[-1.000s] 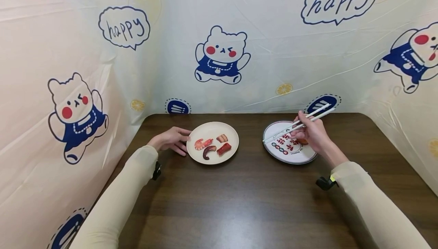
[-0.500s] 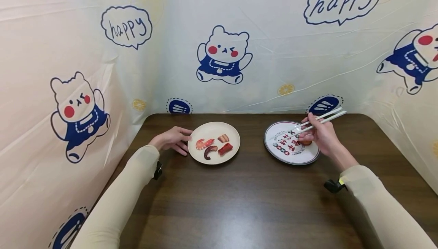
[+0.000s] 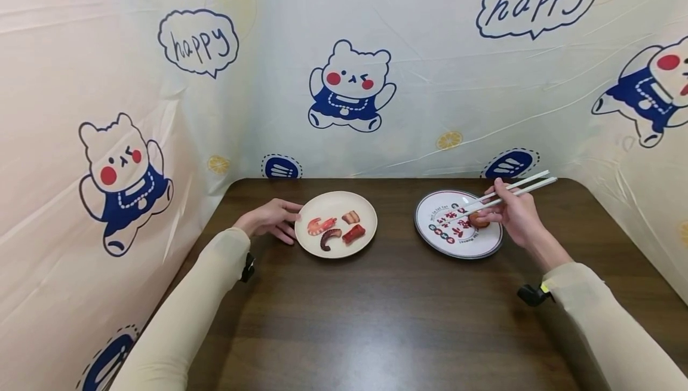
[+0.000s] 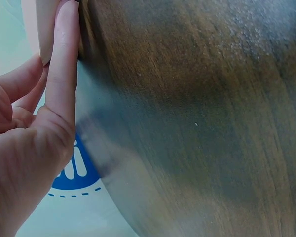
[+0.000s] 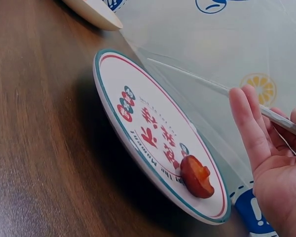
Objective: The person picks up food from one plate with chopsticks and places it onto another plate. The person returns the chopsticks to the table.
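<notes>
At the rim of a beige plate (image 3: 335, 201), my left hand (image 3: 273, 219) pinches the edge; the left wrist view has thumb and fingers (image 4: 64, 54) on either side of it. On that plate lie a shrimp (image 3: 321, 225), a curled octopus tentacle (image 3: 329, 239), a reddish meat piece (image 3: 353, 234) and a small streaky slice (image 3: 350, 217). My right hand (image 3: 518, 215) holds a pair of white chopsticks (image 3: 537, 186), tips over a white plate (image 3: 430, 203) with red lettering. A glossy reddish-brown food piece (image 5: 196, 177) sits near this plate's right edge, partly behind my fingers in the head view.
Both plates stand near the back edge of the dark wooden table (image 3: 365, 313). A pale curtain (image 3: 430, 92) printed with cartoon bears hangs behind the table and along its sides.
My right hand has moved to the right with the chopsticks, drawing their tips from the white plate's left side toward its middle. The left hand keeps its hold on the beige plate.
</notes>
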Demonstrator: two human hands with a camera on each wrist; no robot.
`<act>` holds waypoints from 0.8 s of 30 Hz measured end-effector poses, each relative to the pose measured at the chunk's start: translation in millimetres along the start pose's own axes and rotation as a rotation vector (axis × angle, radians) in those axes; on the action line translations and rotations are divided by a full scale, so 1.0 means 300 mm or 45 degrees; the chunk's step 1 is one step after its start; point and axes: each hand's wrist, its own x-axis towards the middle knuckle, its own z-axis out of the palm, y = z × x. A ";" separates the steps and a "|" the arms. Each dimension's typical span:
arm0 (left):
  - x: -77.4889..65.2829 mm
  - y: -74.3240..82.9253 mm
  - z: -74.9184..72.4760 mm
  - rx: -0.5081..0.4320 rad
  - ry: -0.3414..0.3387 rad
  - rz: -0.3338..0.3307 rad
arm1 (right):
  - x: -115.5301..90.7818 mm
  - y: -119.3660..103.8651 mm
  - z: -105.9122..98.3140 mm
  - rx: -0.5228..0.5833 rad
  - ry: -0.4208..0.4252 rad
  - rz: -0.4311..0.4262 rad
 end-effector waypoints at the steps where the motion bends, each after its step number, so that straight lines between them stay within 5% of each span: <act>1: 0.000 -0.001 0.000 -0.001 0.001 -0.003 | -0.001 0.000 -0.002 -0.002 0.002 -0.002; 24: 0.005 -0.007 -0.001 0.009 0.002 0.005 | -0.053 0.007 -0.068 0.015 0.056 -0.008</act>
